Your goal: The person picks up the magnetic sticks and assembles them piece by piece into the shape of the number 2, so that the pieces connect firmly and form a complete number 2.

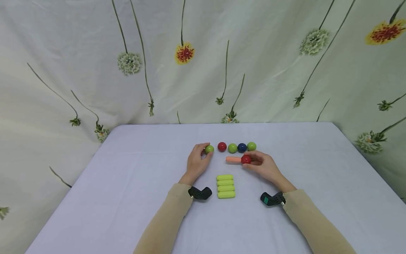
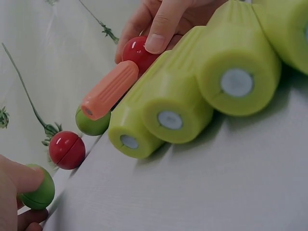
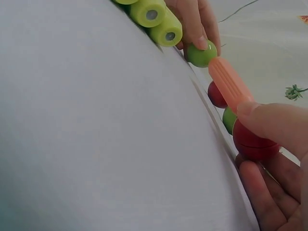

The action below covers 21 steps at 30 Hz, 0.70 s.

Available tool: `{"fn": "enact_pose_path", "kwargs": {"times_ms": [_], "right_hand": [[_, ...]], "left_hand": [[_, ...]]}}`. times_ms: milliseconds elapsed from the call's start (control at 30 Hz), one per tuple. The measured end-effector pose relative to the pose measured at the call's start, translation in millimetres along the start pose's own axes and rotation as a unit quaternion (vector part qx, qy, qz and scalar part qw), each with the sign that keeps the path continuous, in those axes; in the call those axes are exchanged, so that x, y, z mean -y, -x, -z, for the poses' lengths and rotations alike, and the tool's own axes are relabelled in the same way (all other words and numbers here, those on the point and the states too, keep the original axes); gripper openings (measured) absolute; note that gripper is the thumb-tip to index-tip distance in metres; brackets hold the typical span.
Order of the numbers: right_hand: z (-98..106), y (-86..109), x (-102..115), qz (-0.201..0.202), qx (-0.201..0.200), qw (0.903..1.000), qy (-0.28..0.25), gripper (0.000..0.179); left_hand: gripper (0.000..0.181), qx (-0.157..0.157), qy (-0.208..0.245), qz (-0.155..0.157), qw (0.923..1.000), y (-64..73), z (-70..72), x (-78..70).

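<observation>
Between the thumb and fingers of my left hand (image 1: 197, 161) is a green ball (image 1: 209, 149), at the left end of a row of balls. My right hand (image 1: 265, 167) grips a red ball (image 1: 246, 159) with thumb and fingers. An orange ridged rod (image 1: 233, 159) sticks out from this ball toward the left, its far end free. In the right wrist view, the thumb lies where the rod (image 3: 232, 84) meets the ball (image 3: 256, 142). The left wrist view shows a pale round insert in the end of each yellow-green rod (image 2: 168, 108) lying nearby.
Behind the right hand, a red ball (image 1: 222, 146), a green ball (image 1: 233, 148), a dark blue ball (image 1: 242, 147) and another green ball (image 1: 251, 146) stand in line. Several yellow-green rods (image 1: 226, 188) lie side by side between my forearms on the white-covered table (image 1: 127, 197).
</observation>
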State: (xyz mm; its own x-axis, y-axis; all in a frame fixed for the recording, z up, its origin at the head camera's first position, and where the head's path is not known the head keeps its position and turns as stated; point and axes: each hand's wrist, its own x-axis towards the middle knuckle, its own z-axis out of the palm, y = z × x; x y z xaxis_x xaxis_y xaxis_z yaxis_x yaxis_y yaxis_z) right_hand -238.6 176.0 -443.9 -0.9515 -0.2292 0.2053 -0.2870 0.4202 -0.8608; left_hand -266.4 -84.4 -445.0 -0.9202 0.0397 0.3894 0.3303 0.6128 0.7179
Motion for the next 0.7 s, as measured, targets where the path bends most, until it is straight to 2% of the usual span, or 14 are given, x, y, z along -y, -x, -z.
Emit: {"fn": "enact_pose_path", "kwargs": {"times_ms": [200, 400, 700], "right_hand": [[0.2, -0.7, 1.0, 0.01, -0.004, 0.9999, 0.001, 0.043], [0.3, -0.4, 0.4, 0.015, -0.006, 0.9999, 0.003, 0.043], [1.4, 0.3, 0.1, 0.009, -0.013, 0.9998, 0.014, 0.043]], "left_hand": [[0.034, -0.006, 0.027, -0.003, 0.9996, 0.1, 0.9, 1.5], [0.032, 0.005, 0.065, 0.025, 0.9976, 0.3, 1.9, 1.5], [0.036, 0.031, 0.125, 0.054, 0.9902, 2.6, 4.8, -4.3]]}}
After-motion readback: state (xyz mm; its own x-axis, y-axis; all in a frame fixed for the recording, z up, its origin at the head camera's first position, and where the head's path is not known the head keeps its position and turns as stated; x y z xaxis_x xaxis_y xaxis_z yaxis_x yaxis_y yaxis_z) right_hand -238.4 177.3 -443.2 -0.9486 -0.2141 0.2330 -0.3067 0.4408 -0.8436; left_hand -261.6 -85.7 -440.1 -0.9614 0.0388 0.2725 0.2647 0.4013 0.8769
